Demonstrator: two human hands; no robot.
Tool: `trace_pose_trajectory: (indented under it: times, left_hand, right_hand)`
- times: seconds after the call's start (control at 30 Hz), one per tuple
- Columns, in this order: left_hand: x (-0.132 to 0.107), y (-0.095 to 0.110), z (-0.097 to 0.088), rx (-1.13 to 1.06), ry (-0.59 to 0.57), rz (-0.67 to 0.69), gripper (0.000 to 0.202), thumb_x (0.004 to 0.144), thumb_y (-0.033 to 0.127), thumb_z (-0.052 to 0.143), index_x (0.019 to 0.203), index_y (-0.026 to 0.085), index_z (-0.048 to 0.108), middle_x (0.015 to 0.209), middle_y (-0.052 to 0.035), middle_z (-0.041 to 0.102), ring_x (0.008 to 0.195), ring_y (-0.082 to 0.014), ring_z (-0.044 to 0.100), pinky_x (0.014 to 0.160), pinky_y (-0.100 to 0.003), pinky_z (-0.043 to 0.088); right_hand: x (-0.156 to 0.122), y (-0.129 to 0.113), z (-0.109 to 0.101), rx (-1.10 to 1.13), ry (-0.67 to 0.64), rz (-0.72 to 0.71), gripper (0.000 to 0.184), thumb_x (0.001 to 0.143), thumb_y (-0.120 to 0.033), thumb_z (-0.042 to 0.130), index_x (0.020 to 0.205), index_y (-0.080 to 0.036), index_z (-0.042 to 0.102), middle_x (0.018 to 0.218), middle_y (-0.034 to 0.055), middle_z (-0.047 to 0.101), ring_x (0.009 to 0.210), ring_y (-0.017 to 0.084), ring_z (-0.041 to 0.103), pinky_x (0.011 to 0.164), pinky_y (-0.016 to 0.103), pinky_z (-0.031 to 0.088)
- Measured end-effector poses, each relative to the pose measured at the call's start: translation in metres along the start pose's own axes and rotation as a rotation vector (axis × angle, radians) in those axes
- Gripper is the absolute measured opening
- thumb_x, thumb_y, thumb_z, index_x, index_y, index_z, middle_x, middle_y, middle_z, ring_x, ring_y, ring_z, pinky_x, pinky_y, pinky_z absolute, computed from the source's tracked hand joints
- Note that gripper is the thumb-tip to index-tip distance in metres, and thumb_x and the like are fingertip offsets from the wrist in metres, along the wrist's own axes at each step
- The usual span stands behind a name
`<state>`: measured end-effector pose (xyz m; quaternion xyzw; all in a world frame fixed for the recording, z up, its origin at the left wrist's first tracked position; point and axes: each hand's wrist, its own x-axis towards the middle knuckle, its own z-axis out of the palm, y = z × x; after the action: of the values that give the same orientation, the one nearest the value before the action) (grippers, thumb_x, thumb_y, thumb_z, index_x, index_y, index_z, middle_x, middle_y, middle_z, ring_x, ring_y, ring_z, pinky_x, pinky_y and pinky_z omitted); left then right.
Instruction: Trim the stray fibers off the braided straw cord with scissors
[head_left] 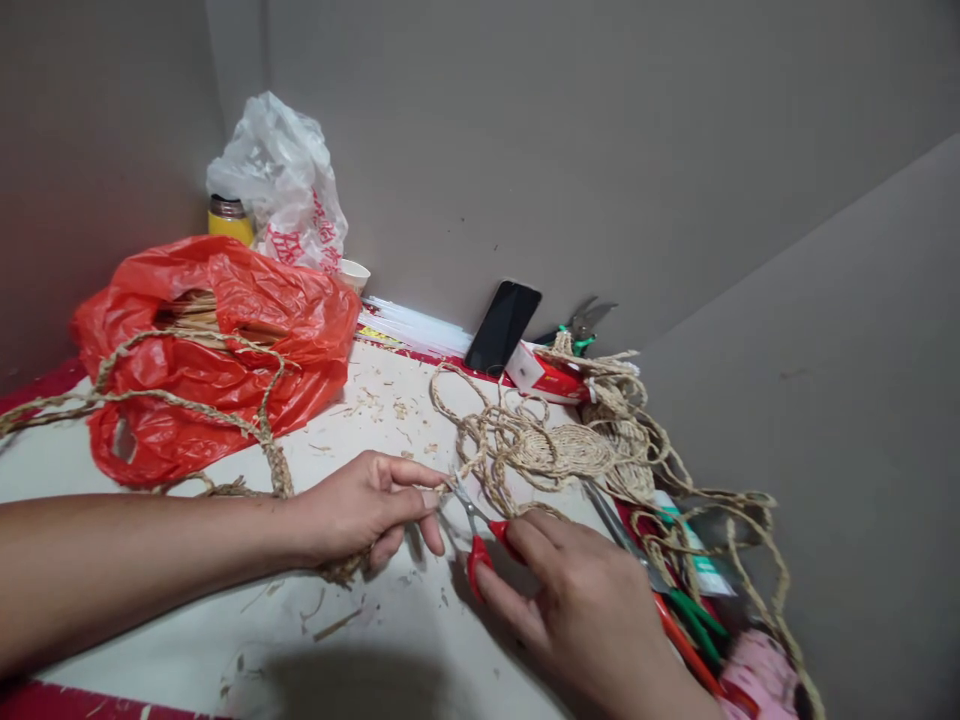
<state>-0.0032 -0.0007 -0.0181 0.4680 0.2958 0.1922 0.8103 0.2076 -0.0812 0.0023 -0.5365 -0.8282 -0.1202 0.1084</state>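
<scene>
My right hand (577, 590) grips a small pair of scissors (471, 508) by its red handles, with the blades parted and pointing away to the upper left. Beside the blade tips, my left hand (367, 510) pinches a thin straw rope between thumb and forefinger. A thicker braided rope (276, 465) runs behind my left wrist, and a frayed part shows beneath the palm. Just beyond the scissors lies a loose tangle of braided straw rope (487, 430), next to a flat coiled woven piece (574, 452).
A red plastic bag (300, 300) holding dry straw stands at the left. Behind it are a white bag (285, 170), a yellow jar (229, 220) and a paper cup (354, 273). A phone (502, 328) leans on the wall near pruning shears (589, 318). Large orange-and-green-handled tools (694, 625) lie right.
</scene>
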Motion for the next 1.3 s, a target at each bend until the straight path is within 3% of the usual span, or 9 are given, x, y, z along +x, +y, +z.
trace_pose_trajectory:
  times: [0.4,0.83,1.0,1.17,1.3]
  left_hand:
    - [0.0,0.0,0.0,-0.035,0.008,-0.033,0.028,0.078,0.035,0.063,0.094,0.012,0.057,0.066,-0.0025,0.07,0.03,-0.0026,0.037,0.032,-0.017,0.027]
    - [0.002,-0.001,-0.003,-0.052,-0.007,-0.037,0.025,0.079,0.033,0.063,0.094,0.013,0.061,0.067,-0.0016,0.07,0.031,-0.002,0.036,0.034,-0.017,0.028]
    - [0.002,0.003,-0.004,-0.063,-0.032,-0.035,0.03,0.08,0.031,0.063,0.103,0.012,0.062,0.071,-0.0037,0.07,0.034,-0.0017,0.038,0.035,-0.016,0.023]
    - [-0.001,0.003,0.001,-0.032,-0.131,-0.083,0.028,0.082,0.036,0.061,0.095,0.011,0.064,0.076,-0.0052,0.07,0.036,-0.0021,0.04,0.036,-0.016,0.028]
    - [-0.004,0.001,0.006,0.021,-0.189,-0.07,0.032,0.082,0.04,0.06,0.098,0.012,0.062,0.078,-0.0056,0.07,0.035,-0.0017,0.035,0.036,-0.018,0.027]
  right_hand:
    - [-0.003,-0.005,0.001,0.134,-0.075,0.018,0.029,0.078,-0.034,0.059,0.055,-0.02,0.048,0.05,-0.0017,0.05,0.045,0.011,0.044,0.05,0.025,0.025]
    - [0.001,-0.002,-0.004,0.442,-0.207,0.127,0.035,0.08,-0.029,0.053,0.049,-0.02,0.042,0.045,-0.004,0.043,0.043,0.009,0.037,0.046,0.023,0.025]
    - [0.008,0.0,-0.001,0.866,-0.067,0.42,0.036,0.078,-0.037,0.06,0.047,-0.019,0.055,0.05,-0.0005,0.051,0.049,0.012,0.045,0.048,0.023,0.034]
    - [0.015,-0.011,0.009,1.432,-0.02,0.644,0.028,0.073,-0.047,0.069,0.07,-0.021,0.076,0.082,0.0076,0.068,0.063,0.016,0.055,0.056,0.028,0.044]
    - [0.015,-0.015,0.014,1.709,0.004,0.74,0.032,0.071,-0.05,0.073,0.082,-0.019,0.077,0.071,0.0061,0.067,0.056,0.014,0.054,0.052,0.027,0.043]
